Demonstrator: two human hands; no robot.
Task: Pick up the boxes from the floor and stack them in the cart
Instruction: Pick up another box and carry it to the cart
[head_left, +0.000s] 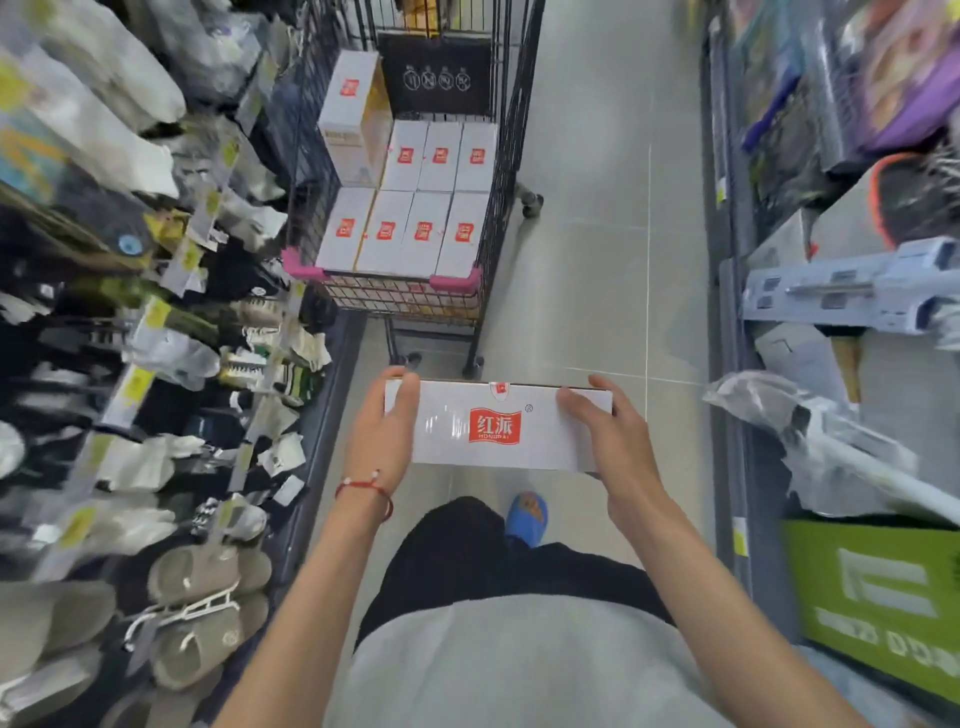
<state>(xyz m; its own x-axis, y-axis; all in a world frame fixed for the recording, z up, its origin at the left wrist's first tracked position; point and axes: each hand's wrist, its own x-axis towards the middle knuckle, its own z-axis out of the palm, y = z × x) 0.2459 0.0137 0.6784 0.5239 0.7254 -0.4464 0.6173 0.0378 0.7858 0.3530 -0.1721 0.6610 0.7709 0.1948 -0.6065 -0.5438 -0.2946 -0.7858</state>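
Left grip (382, 431) and right grip (610, 441) curl inward, held apart.

Shelf goods (119, 171) blurred; cart (508, 156) cut off above.

Wears a plain light grey top (519, 670), soft-looking fabric. Just beyond the top's hem: black trousers (483, 551), loose, matte. Farther beyond the top, past the trousers: one blue clog-type shoe (527, 519), rounded toe, orange-brown patch on its upper. Up and left of the top: thin red string bracelet (364, 487) round the left wrist, a few small white beads threaded on, strand doubled. Left hand (387, 431) and right hand (608, 441) bare; both forearms bare all the way back to the top. Other shoe hidden.
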